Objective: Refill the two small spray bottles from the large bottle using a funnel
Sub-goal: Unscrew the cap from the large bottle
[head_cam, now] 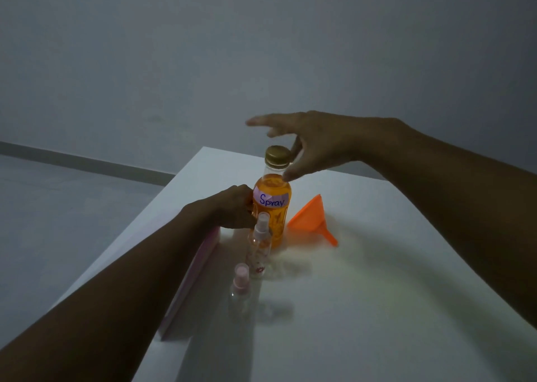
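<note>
**Large bottle steadied, cap on**

On the white surface [377,265] we see the left hand [232,207] clamped around the large "Spray" bottle [271,207] of orange liquid. Two small spray bottles [258,248] [240,291] stand nearer us. The right hand [313,146] hovers spread apart beside the gold cap [278,155]. The orange funnel [312,217] lies tipped just right.

White table [377,265], pink book [191,280]
</note>
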